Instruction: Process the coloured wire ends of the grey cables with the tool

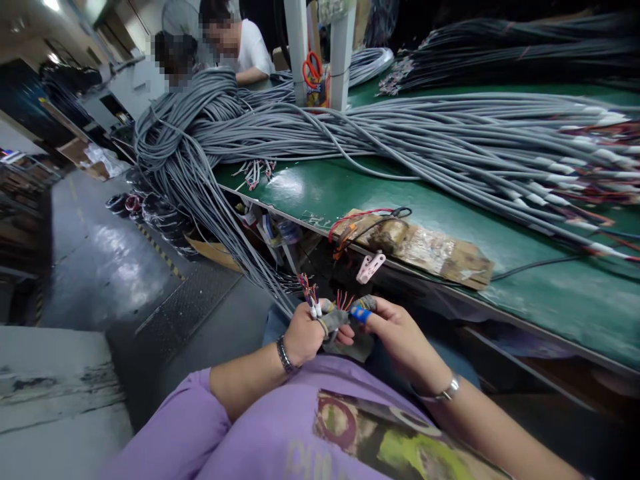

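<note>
Over my lap, my left hand (313, 327) is closed around the ends of several grey cables with white-taped necks. Coloured wires (309, 288) fan upward out of that grip. My right hand (387, 321) pinches close beside it, with grey cloth on a fingertip and a blue wrap (361, 313) on another. Thin red wires (344, 299) stick up between the two hands; the right fingertips are at their base. Grey cables (255, 260) run from the left hand up to the big bundle on the bench.
A green bench (555, 293) carries a thick grey cable bundle (310, 133). At its near edge lie a taped cardboard strip (430, 250) and a pink clip (371, 267). Orange-handled scissors (313, 69) hang by a post. A co-worker (254, 53) is across the bench; floor coils (160, 213) lie left.
</note>
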A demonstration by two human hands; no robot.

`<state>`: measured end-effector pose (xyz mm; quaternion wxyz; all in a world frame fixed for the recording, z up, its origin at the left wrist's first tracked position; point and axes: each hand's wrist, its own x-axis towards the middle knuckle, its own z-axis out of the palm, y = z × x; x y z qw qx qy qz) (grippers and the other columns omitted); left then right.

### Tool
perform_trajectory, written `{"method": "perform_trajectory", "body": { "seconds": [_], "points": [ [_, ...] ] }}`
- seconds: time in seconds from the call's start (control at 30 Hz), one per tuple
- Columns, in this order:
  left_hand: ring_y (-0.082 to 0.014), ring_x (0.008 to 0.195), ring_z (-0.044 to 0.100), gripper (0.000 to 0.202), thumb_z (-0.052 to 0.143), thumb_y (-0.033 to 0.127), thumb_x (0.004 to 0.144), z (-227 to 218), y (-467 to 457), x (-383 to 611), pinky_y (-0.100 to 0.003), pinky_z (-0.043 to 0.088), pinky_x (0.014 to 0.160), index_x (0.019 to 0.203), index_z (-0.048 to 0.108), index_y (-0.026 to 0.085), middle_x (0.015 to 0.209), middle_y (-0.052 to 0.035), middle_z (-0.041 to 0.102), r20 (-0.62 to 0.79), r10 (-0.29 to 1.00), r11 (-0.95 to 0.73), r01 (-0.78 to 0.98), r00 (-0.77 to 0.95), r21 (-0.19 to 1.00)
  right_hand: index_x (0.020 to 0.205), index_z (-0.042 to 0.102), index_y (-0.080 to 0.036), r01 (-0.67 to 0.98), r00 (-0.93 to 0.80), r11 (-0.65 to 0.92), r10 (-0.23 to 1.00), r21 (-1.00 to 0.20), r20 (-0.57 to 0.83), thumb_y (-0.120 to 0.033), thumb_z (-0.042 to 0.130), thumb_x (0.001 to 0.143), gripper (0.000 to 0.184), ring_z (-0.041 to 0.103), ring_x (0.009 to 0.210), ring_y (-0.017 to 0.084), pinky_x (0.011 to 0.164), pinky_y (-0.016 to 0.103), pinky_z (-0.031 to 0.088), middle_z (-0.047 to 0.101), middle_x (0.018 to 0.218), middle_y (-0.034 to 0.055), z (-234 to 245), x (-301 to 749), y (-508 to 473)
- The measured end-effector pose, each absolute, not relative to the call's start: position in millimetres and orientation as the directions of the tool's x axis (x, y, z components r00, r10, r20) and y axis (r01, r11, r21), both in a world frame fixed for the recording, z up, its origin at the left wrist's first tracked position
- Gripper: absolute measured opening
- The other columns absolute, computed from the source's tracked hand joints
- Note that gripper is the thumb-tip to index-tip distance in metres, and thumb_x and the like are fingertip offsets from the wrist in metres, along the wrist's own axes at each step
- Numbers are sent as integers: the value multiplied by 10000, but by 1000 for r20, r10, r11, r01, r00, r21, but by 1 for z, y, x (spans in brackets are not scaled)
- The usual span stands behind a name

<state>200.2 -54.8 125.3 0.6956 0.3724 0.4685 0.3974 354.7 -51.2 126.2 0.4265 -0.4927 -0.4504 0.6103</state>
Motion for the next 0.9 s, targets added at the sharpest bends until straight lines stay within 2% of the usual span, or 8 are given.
{"method": "perform_trajectory", "body": {
  "seconds": [0.1, 0.27, 0.43, 0.63, 0.9],
  "points": [
    [-136, 419, 584, 444, 763, 521, 619, 124, -56, 205, -227, 468, 444, 648, 556, 129, 515, -30, 619, -352, 917, 393, -269, 190, 879, 635, 565, -175, -78, -120, -226, 969, -971, -216, -450, 680, 687, 303, 428, 544, 118, 511, 245, 362, 510, 573, -12, 122, 355, -53],
    [-133, 402, 571, 461, 772, 529, 599, 128, -56, 205, -221, 441, 425, 627, 550, 126, 504, -31, 607, -344, 924, 379, -265, 169, 887, 732, 613, -173, -42, -170, -168, 973, -985, -159, -507, 659, 725, 337, 462, 572, 132, 552, 260, 403, 545, 618, 4, 130, 356, -52],
    [-125, 417, 572, 451, 764, 529, 615, 126, -58, 204, -235, 472, 457, 630, 566, 124, 523, -27, 609, -323, 925, 361, -194, 203, 912, 787, 589, -200, -63, -258, -161, 956, -985, -140, -560, 679, 714, 378, 542, 576, 159, 562, 280, 453, 602, 631, 14, 143, 351, -49],
    [-125, 444, 591, 431, 758, 513, 629, 126, -60, 202, -224, 475, 469, 661, 569, 127, 548, -28, 624, -319, 916, 348, -88, 243, 933, 712, 539, -202, -49, -326, -205, 928, -978, -178, -576, 672, 719, 397, 552, 514, 151, 515, 267, 445, 590, 548, -2, 140, 352, -48],
    [-126, 468, 597, 396, 776, 456, 612, 126, -61, 202, -211, 463, 464, 711, 575, 130, 557, -24, 626, -359, 887, 387, -41, 291, 921, 757, 563, -188, 19, -352, -130, 927, -991, -128, -548, 659, 756, 373, 555, 558, 146, 564, 260, 463, 608, 589, 3, 134, 358, -51]
  ]
}}
